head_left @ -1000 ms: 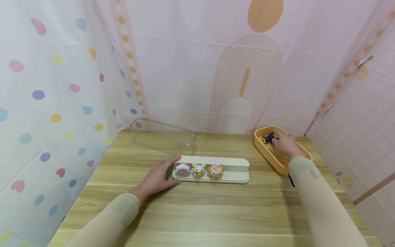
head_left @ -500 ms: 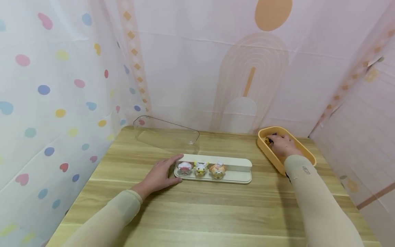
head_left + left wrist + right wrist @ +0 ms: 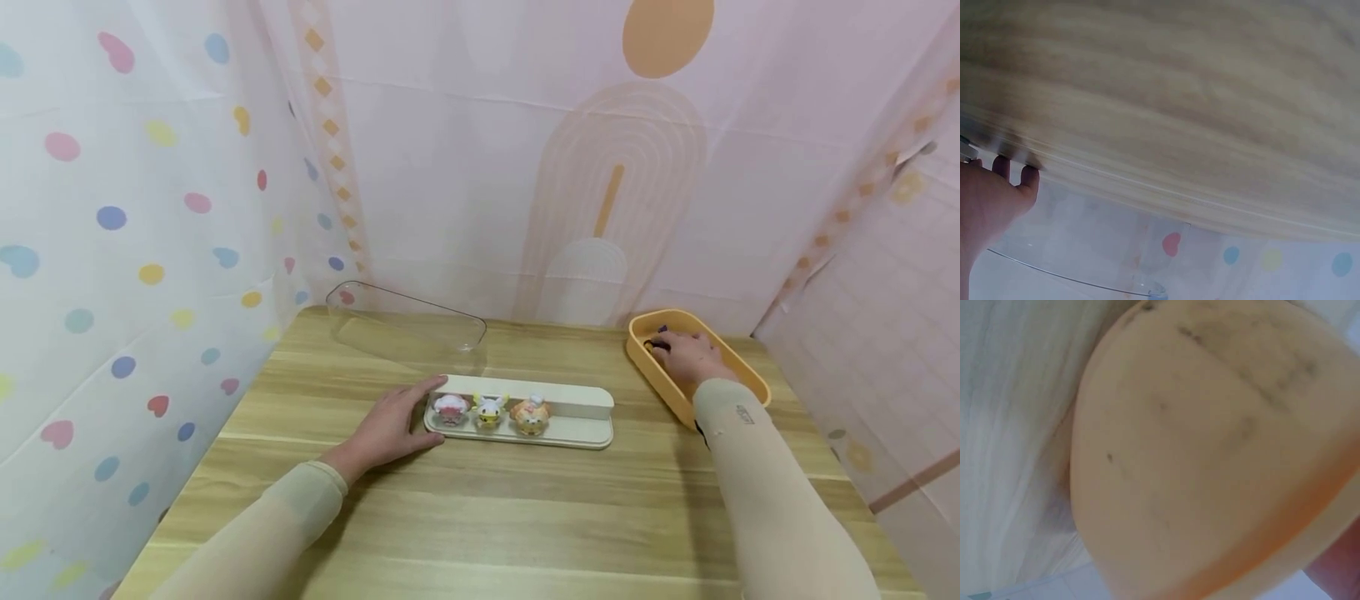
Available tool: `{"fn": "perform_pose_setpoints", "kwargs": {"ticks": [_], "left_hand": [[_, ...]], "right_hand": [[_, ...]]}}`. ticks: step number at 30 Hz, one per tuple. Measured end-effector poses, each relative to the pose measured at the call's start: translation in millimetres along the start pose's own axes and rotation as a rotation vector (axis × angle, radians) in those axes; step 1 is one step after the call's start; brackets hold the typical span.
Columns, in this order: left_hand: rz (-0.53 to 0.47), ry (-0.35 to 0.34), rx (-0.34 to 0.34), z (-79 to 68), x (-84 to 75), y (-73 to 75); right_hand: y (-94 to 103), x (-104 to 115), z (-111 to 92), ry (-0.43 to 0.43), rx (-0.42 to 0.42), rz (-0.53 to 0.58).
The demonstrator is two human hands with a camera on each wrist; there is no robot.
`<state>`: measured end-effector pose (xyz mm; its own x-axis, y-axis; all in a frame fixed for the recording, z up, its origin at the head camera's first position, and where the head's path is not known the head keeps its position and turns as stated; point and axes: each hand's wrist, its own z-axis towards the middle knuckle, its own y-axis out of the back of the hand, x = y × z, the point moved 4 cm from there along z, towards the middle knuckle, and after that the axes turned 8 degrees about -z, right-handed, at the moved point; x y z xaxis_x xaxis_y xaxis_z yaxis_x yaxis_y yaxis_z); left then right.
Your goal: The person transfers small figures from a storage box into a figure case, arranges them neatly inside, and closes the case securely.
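Note:
A cream two-step display base (image 3: pixel 577 427) lies on the wooden table with three small round figurines in a row: a pink-and-white one (image 3: pixel 452 410), a yellow-and-white one (image 3: pixel 490 412) and an orange one with a white hat (image 3: pixel 531 416). My left hand (image 3: pixel 390 425) holds the base's left end, thumb at the front edge, forefinger at the back. Inside the orange tray (image 3: pixel 651 375), my right hand (image 3: pixel 693 357) grips a dark purple and yellow figurine (image 3: pixel 663 329), mostly hidden by the fingers. In the right wrist view the tray's outer wall (image 3: pixel 1179 456) hides most of that hand.
A clear plastic cover (image 3: pixel 408 333) stands behind the base at the back left of the table. Patterned curtains (image 3: pixel 450 167) hang close behind the table and on both sides.
My right hand has moved forward over the purple figurine, which is now more covered by the fingers. The left hand keeps its place on the base. The head view has shifted slightly.

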<state>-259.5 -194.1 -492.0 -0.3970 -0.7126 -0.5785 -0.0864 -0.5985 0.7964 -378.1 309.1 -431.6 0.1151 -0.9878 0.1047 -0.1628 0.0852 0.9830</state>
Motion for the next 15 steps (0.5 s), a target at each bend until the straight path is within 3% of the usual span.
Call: {"fn": "perform_pose_setpoints", "kwargs": {"ticks": [9, 13, 15], "left_hand": [[0.0, -0.005, -0.007, 0.3, -1.9, 0.6], [0.001, -0.008, -0.011, -0.3, -3.1, 0.3], [-0.002, -0.008, -0.01, -0.3, -3.0, 0.2]], "right_hand": [[3.5, 3.8, 3.2, 0.09, -0.169, -0.054], [-0.6, 6.4, 0.1, 0.12, -0.123, 0.05], [-3.4, 5.9, -0.9, 0.092, -0.052, 0.124]]}}
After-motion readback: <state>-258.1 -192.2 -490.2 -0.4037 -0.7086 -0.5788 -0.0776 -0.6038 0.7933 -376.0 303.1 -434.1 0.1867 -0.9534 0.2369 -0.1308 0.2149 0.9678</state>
